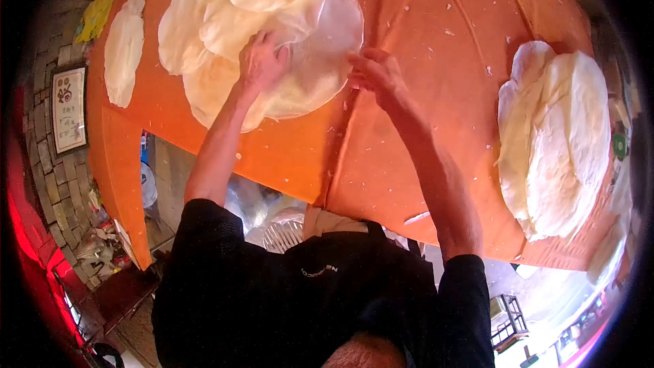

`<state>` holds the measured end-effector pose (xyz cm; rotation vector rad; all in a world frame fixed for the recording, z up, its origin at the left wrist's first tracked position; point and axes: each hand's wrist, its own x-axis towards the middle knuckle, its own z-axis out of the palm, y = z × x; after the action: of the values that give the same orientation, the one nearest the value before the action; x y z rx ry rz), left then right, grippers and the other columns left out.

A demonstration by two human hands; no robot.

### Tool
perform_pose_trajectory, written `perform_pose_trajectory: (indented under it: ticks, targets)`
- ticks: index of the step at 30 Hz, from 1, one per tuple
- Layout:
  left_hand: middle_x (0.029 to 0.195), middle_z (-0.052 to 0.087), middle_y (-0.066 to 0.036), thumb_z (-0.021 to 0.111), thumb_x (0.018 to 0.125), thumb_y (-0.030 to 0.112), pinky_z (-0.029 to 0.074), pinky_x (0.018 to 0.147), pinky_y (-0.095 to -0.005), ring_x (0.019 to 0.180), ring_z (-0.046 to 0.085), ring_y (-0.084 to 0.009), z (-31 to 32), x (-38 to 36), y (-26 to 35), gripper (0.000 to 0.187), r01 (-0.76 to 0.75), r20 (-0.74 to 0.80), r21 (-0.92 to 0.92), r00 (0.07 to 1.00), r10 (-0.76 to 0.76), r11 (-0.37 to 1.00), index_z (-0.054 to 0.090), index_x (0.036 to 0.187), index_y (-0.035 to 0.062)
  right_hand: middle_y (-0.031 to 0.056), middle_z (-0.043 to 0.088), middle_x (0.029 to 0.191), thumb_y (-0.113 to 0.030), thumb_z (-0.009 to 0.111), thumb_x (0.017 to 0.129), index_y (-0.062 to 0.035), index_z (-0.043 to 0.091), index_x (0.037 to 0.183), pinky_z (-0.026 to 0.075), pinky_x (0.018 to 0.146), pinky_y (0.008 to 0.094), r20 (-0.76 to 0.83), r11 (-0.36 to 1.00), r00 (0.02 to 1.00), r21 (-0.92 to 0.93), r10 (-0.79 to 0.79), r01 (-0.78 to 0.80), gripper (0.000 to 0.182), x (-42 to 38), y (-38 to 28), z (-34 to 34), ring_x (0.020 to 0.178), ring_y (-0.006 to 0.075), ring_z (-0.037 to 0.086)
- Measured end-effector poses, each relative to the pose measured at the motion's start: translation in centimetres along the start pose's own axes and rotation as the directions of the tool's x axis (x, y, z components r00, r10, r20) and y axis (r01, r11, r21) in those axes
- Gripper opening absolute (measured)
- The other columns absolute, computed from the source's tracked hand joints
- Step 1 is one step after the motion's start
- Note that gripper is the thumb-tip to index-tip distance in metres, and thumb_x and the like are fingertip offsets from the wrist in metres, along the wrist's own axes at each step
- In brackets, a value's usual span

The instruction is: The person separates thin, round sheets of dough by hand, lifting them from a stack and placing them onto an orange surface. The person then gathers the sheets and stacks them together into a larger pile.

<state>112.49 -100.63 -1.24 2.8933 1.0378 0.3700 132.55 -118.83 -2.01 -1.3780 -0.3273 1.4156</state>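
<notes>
A pile of thin, pale, round sheets, like flatbread or dough skins (231, 34), lies at the far middle of an orange-covered table. On top is a thinner, see-through round sheet (334, 24). My left hand (264, 61) rests over the pile with curled fingers that seem to grip the see-through sheet; its fingertips are partly blurred. At that sheet's right edge, my right hand (375, 71) has thumb and fingers pressed together, pinching the rim. The sheet's near part droops over the pile between my hands.
More pale sheets (555, 143) lie stacked at the right of the orange table cover (422, 163), and a single narrow one (126, 48) at the left. Small crumbs and creases mark the cover. A framed sign (69, 109) stands by the brick paving; a metal-framed box (507, 320) is at lower right.
</notes>
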Motion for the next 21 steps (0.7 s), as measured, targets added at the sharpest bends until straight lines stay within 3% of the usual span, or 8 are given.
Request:
perform_pose_trajectory:
  ticks: [3,6,9,10,12,14,16,21]
  targets:
    - [0.095,0.063,-0.015,0.060,0.082,0.019,0.051,0.074,-0.0449,0.089,0.061,-0.0354,-0.1,0.2,-2.3,0.020,-0.162,0.097,-0.017,0.982,0.163,0.987,0.063,0.096,0.0050,0.0057,0.060,0.072,-0.027,0.065,0.086,0.0005,0.062,0.088,0.047,0.055,0.0273,-0.066,0.998,0.996,0.013,0.060,-0.060,0.028,2.0,0.2,1.9,0.058,0.0131,0.056]
    - [0.084,0.062,-0.014,0.059,0.084,0.016,0.050,0.067,-0.0442,0.080,0.062,-0.0363,-2.3,1.3,-3.5,0.011,-0.024,-0.083,-0.113,0.996,0.014,0.993,0.061,0.088,0.0059,0.0033,0.055,0.063,-0.025,0.063,0.086,0.0005,0.063,0.079,0.043,0.051,0.0278,-0.079,0.937,0.997,-0.348,-0.001,-0.027,0.027,1.6,-1.0,2.5,0.053,0.0119,0.053]
    - [0.078,0.061,-0.013,0.060,0.084,0.011,0.049,0.062,-0.0443,0.073,0.060,-0.0360,-7.9,2.3,-1.7,0.004,-0.155,-0.191,-0.077,0.972,0.138,0.985,0.059,0.085,0.0073,0.0034,0.054,0.063,-0.024,0.062,0.086,0.0012,0.064,0.074,0.041,0.050,0.0288,-0.103,0.941,0.966,-0.274,-0.237,0.201,0.028,-0.4,-1.1,4.3,0.053,0.0112,0.051]
    - [0.077,0.060,-0.013,0.060,0.083,0.009,0.048,0.060,-0.0441,0.072,0.060,-0.0354,-9.2,1.5,-0.5,0.002,-0.203,-0.189,-0.102,0.965,0.181,0.974,0.059,0.085,0.0076,0.0034,0.055,0.065,-0.026,0.062,0.087,0.0034,0.066,0.081,0.040,0.050,0.0285,-0.017,0.909,0.924,-0.190,-0.382,0.372,0.030,-2.7,-1.7,3.7,0.055,0.0117,0.051]
    - [0.075,0.058,-0.012,0.060,0.082,0.006,0.047,0.057,-0.0436,0.070,0.059,-0.0342,-10.7,0.5,2.7,0.004,-0.309,-0.216,-0.141,0.937,0.275,0.940,0.058,0.083,0.0083,0.0033,0.057,0.066,-0.027,0.061,0.088,0.0043,0.065,0.083,0.041,0.050,0.0280,-0.235,0.988,0.962,-0.102,-0.140,0.118,0.032,-4.7,-1.6,2.6,0.056,0.0125,0.052]
    - [0.075,0.058,-0.014,0.060,0.085,0.005,0.048,0.059,-0.0427,0.068,0.059,-0.0341,-9.5,-2.0,6.2,0.006,-0.381,-0.145,-0.280,0.924,0.354,0.881,0.057,0.081,0.0045,0.0032,0.058,0.068,-0.027,0.061,0.089,0.0041,0.064,0.083,0.042,0.051,0.0271,-0.340,0.997,0.939,0.046,-0.044,0.064,0.032,-6.4,0.8,-0.4,0.057,0.0127,0.053]
    - [0.074,0.052,-0.011,0.063,0.079,0.002,0.046,0.053,-0.0417,0.064,0.055,-0.0315,-8.0,-4.6,10.9,0.007,-0.395,-0.029,-0.350,0.911,0.411,0.850,0.056,0.081,0.0059,0.0045,0.061,0.069,-0.027,0.062,0.088,0.0023,0.066,0.084,0.041,0.051,0.0266,-0.327,0.998,0.943,-0.010,-0.058,0.058,0.030,-8.7,2.4,-3.1,0.058,0.0120,0.053]
    - [0.069,0.052,-0.010,0.064,0.082,0.009,0.045,0.050,-0.0404,0.061,0.056,-0.0295,-5.2,-9.2,20.2,0.014,-0.256,-0.020,-0.653,0.946,0.322,0.713,0.053,0.075,0.0053,0.0018,0.061,0.070,-0.031,0.060,0.090,-0.0016,0.066,0.085,0.040,0.051,0.0255,-0.533,0.998,0.844,-0.016,-0.063,0.065,0.030,-12.7,5.1,-7.6,0.058,0.0102,0.052]
